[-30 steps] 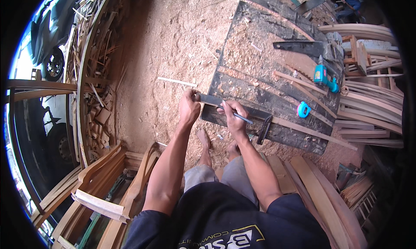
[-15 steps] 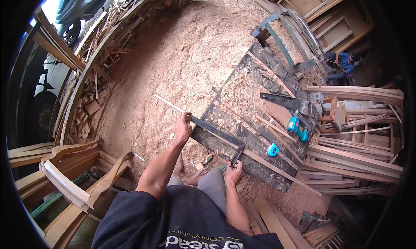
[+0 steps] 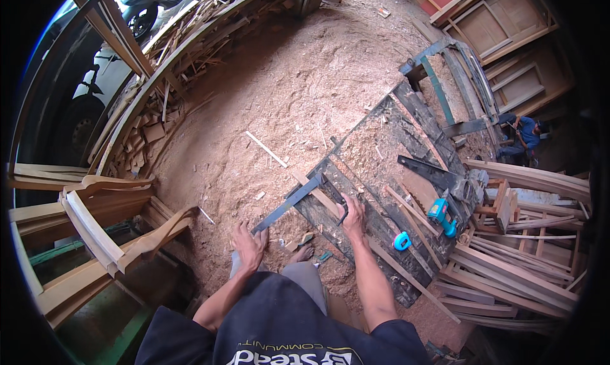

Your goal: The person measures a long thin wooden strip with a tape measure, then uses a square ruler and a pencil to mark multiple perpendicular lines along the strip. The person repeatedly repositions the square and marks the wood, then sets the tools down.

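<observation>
The left hand [image 3: 250,245], near the lap, grips the free end of the metal square [image 3: 286,206], whose blade has swung round and now sets its edge crosswise over the wooden strip [image 3: 398,264] on the tabletop [image 3: 321,230]. Forearm stretched forward, the right hand [image 3: 353,217] curls around a slim dark stick [image 3: 343,214] beside the square's crosspiece.

Left hand [image 3: 250,245] holds a metal square [image 3: 287,206] across a wooden strip [image 3: 326,201]

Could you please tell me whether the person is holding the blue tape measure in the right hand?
No, the blue tape measure lies on the workbench, apart from the right hand.
</observation>
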